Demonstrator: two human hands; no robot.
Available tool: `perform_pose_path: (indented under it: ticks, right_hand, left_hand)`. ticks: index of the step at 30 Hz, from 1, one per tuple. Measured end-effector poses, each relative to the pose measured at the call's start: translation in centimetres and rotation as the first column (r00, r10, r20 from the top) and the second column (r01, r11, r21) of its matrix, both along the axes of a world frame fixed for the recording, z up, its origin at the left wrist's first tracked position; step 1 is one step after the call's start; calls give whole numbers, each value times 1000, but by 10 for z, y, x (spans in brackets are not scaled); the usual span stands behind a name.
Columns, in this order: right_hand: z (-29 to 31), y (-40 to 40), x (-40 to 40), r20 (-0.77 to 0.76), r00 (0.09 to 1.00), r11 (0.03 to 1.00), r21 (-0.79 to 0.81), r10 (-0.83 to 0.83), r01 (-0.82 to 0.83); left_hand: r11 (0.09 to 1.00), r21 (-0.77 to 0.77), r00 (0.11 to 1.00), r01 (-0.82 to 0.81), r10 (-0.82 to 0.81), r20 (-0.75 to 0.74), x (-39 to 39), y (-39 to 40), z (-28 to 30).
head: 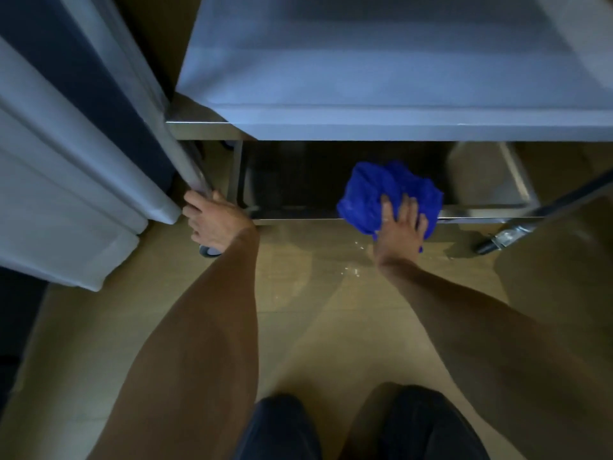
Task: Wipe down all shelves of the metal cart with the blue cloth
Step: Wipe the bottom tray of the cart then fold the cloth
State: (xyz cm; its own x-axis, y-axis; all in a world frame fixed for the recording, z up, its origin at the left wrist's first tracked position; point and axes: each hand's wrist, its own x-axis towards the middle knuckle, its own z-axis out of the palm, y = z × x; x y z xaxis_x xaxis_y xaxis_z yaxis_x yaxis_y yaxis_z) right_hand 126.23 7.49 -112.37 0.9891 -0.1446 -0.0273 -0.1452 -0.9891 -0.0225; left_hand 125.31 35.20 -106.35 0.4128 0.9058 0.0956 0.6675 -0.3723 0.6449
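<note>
While the person crouches in front of the metal cart [391,124], the right hand [399,229] lies flat on the blue cloth [381,190], its fingers [406,210] spread and straight, pressing the bunched cloth down onto the front edge of the bottom shelf [298,197]. Part of the cloth hangs over that edge toward the floor [298,310]. The bottom shelf is dark and reflective; apart from the cloth, it seems to carry nothing, though the deep shadow under the shelf above makes that hard to confirm. The upper shelf [381,71] is a shallow tray with a raised rim, and its pale bluish top shows nothing lying in it.

The left hand [215,224] is at the cart's front left corner, its fingers [195,204] curled round the lower end of the upright post [194,171]. Below that hand a grey wheel [209,251] peeks out. On the far right, another wheel [497,242] stands on the floor beneath a second slanting post [570,190].

A few small white specks [353,270] lie on the tan floor just below the cloth. A white cabinet [66,194] stands to the left, close beside the cart. The person's dark-clad knees [365,426] fill the bottom of the view.
</note>
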Motion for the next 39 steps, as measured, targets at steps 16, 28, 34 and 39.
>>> perform_pose_path:
  ticks: [16, 28, 34, 39]
  right_hand:
    - [-6, 148, -8, 177, 926, 925, 127, 333, -357]
    - [-7, 10, 1, 166, 983, 969, 217, 81, -117]
    - [7, -129, 25, 52, 950, 934, 207, -307, 290]
    - [20, -210, 35, 31, 836, 774, 397, -548, 493]
  left_hand:
    - [920, -247, 885, 303, -368, -286, -24, -40, -61]
    - [946, -208, 892, 248, -307, -333, -7, -75, -52]
    - [886, -360, 843, 292, -416, -340, -8, -148, -62]
    - [885, -318, 829, 341, -442, -342, 5, -208, -69]
